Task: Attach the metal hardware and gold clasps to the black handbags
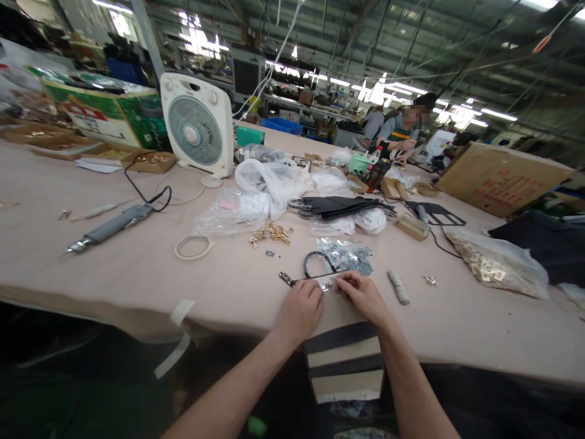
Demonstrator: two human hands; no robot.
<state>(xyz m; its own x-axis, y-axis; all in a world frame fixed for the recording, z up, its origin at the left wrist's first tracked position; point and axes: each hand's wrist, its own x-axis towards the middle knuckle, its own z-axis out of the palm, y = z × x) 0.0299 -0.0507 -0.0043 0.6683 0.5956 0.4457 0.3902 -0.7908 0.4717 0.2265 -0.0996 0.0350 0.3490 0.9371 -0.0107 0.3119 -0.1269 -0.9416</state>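
A bag panel (345,360) with dark and beige stripes lies at the table's front edge and hangs over it. Its black loop handle (319,255) points away from me. My left hand (304,308) is closed over the panel's top edge, near a dark strap end with a metal fitting (287,278). The fingertips of my right hand (364,297) pinch a small shiny metal plate (328,285) against that same edge. Just beyond the handle lies a heap of silver metal plates (350,256) on clear plastic.
Gold hardware (273,233) and a tape roll (192,247) lie beyond my left hand. An electric screwdriver (112,228) rests at left, before a box fan (196,125). A wrapped grey roll (398,286) and a bag of gold parts (496,262) lie right. A co-worker (402,131) is at the back.
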